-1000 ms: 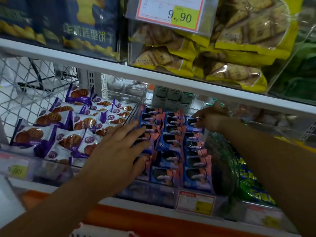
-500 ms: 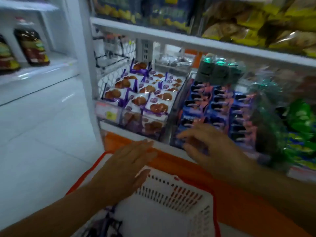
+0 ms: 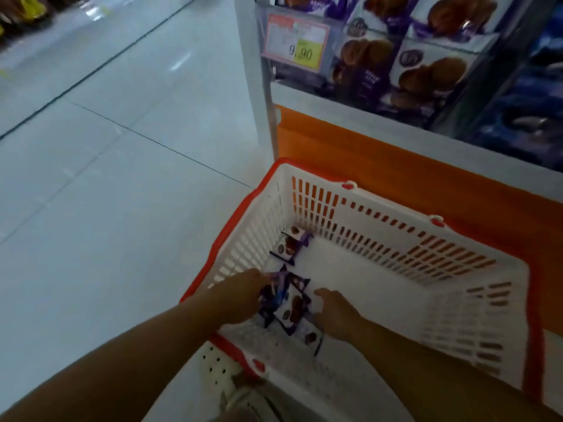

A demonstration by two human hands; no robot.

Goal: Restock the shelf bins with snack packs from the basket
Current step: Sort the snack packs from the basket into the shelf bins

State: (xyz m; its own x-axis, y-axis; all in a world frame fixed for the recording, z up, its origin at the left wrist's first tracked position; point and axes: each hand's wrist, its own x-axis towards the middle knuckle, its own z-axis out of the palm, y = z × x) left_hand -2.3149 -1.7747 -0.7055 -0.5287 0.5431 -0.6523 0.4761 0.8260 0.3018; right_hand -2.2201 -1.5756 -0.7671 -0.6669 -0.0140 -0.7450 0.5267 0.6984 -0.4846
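Both hands reach down into the white basket (image 3: 380,226) on the floor. The left hand (image 3: 240,296) touches the left edge of a small heap of purple snack packs (image 3: 289,306), and the right hand (image 3: 338,315) lies just right of it. Whether either hand actually grips a pack cannot be told. One more pack (image 3: 291,245) lies in the basket's far left corner. The shelf bins (image 3: 426,65) stand beyond, at the far right.

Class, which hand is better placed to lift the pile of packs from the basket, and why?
Left, probably. The left hand reaches onto the pile of packs in the basket; the right hand lies beside it, thumb just clear. Blur hides any grip.
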